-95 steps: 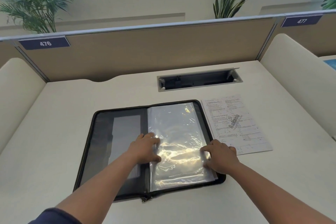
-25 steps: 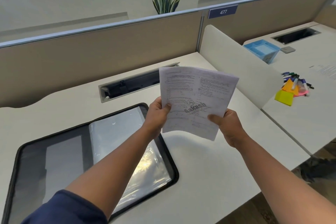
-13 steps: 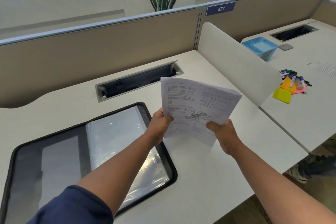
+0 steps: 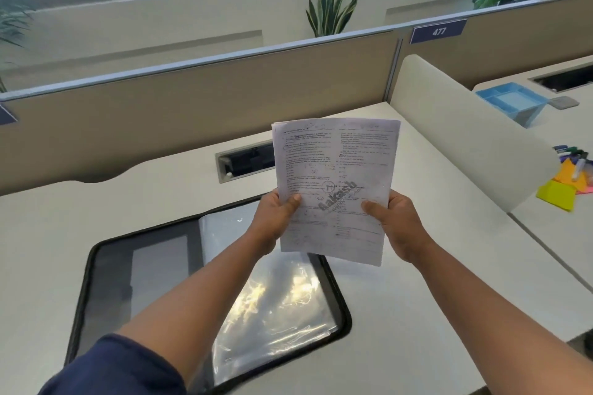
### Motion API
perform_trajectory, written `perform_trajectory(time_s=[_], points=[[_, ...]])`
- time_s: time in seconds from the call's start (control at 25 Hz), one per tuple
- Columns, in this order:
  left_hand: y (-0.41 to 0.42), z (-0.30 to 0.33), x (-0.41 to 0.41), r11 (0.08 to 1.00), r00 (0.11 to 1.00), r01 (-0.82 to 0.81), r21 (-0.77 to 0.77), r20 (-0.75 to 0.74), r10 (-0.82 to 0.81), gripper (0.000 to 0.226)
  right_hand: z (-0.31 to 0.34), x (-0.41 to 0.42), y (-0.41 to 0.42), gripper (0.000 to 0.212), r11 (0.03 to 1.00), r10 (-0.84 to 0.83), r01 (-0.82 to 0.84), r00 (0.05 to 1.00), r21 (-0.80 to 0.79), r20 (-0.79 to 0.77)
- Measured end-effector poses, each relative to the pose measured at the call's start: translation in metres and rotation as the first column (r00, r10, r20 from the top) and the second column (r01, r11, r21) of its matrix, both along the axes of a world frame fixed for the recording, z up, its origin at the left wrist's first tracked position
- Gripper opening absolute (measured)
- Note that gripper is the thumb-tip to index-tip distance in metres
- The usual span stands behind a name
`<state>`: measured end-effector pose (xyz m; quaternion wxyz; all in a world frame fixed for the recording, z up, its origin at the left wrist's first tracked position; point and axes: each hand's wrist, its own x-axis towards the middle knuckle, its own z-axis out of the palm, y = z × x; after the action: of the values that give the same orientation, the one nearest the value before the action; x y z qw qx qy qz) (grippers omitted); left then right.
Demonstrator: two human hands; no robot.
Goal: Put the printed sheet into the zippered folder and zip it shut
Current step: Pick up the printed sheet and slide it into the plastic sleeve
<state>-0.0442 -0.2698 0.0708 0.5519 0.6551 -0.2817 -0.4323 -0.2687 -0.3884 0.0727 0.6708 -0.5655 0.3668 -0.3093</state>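
white printed sheet (image 4: pixel 335 183) is up in the air between your hands, nearly upright, above the far right corner of the open zippered folder (image 4: pixel 106 272). your left hand (image 4: pixel 277 213) pinches its left edge, thumb on the print, and your right hand (image 4: pixel 393 218) pinches the right edge the same way. the folder lies flat on the desk (image 4: pixel 48 234) with its clear plastic sleeve (image 4: pixel 276 301) facing up. to do this well, i think you should lower the sheet flat, lead with its bottom edge, and find the sleeve's opening before you push, since the plastic looks wrinkled and could catch a corner. compared with half a second ago, the sheet stands straighter and squarer to you, and sits more over the folder.
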Motion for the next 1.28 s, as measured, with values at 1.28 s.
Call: perform_trajectory(time_s=[1.28], points=[[0.064, -0.079, 0.184, 0.777, 0.786, -0.615, 0.130, 0.183, 0.591, 0.012, -0.042, 0.254, -0.071, 0.015, 0.970, 0.244, -0.233, 0.905, 0.073, -0.350]])
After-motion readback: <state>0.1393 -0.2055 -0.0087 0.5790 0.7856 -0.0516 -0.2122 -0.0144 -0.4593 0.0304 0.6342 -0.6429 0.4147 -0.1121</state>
